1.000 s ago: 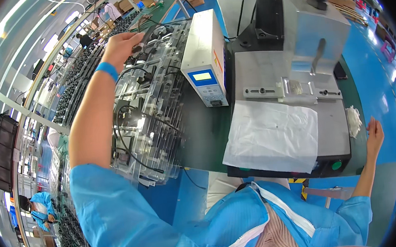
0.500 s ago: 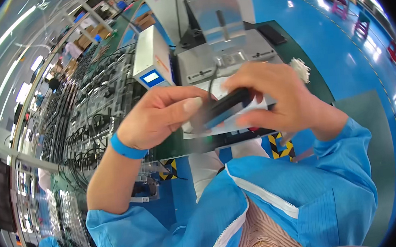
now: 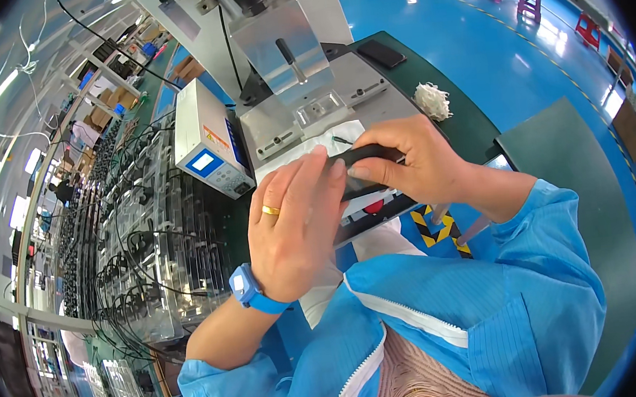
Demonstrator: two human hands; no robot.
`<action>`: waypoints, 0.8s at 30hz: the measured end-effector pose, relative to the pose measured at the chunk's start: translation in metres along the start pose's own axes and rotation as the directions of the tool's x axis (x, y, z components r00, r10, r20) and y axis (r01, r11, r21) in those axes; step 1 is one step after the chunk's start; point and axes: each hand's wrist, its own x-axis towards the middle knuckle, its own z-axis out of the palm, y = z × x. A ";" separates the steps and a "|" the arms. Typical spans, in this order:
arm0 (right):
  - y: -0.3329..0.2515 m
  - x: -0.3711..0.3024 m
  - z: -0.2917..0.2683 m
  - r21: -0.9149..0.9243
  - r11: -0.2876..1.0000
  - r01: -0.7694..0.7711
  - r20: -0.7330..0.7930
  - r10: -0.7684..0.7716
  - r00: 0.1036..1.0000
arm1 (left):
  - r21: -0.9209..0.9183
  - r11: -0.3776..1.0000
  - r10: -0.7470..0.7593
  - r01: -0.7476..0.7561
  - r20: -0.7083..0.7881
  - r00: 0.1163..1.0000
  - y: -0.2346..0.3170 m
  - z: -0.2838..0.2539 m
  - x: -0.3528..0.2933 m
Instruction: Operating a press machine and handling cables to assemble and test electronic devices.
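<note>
My right hand [image 3: 421, 153] grips a black, oblong, cased object [image 3: 365, 153], its thumb and fingers around the right end. My left hand [image 3: 290, 220], with a ring and a blue wristband, closes its fingertips on the left end of the same object. Both hands hide much of it, so its exact kind cannot be told. They hold it above the front of the bench, before a press machine with a clear-looking metal block head [image 3: 282, 46] and a silver base plate [image 3: 361, 81]. A white sheet [image 3: 306, 145] lies on that base, partly behind my hands.
Left of the press stands a white control box [image 3: 202, 129] with a lit screen. A bundle of white strips [image 3: 432, 102] and a black phone [image 3: 382, 53] lie on the green bench at right. A red button [image 3: 373, 207] is at the front edge. Trays of cabled black parts [image 3: 136, 237] fill the left.
My left hand has turned over, its back now facing up, and moved right against the black object. The object looks tilted differently. The view has shifted, so the press sits farther left.
</note>
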 end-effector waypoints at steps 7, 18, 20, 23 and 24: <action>0.051 -0.010 -0.002 0.068 0.998 0.015 0.148 -0.025 0.989 | -0.126 0.990 0.061 -0.064 -0.033 0.998 -0.016 -0.006 -0.018; 0.085 0.010 0.022 -0.695 0.693 0.194 0.003 -0.266 0.964 | -0.145 0.972 0.181 -0.186 -0.050 0.982 -0.028 -0.018 -0.038; 0.092 0.019 0.028 -0.721 0.663 0.203 -0.027 -0.319 0.947 | -0.108 0.984 0.142 -0.144 -0.026 0.990 -0.033 -0.017 -0.041; 0.095 0.029 0.035 -0.714 0.668 0.208 0.023 -0.275 0.961 | -0.094 0.991 0.089 -0.093 -0.042 0.995 -0.037 -0.015 -0.046; 0.096 0.032 0.037 -0.712 0.671 0.209 0.048 -0.251 0.967 | -0.090 0.994 0.063 -0.067 -0.050 0.997 -0.039 -0.014 -0.048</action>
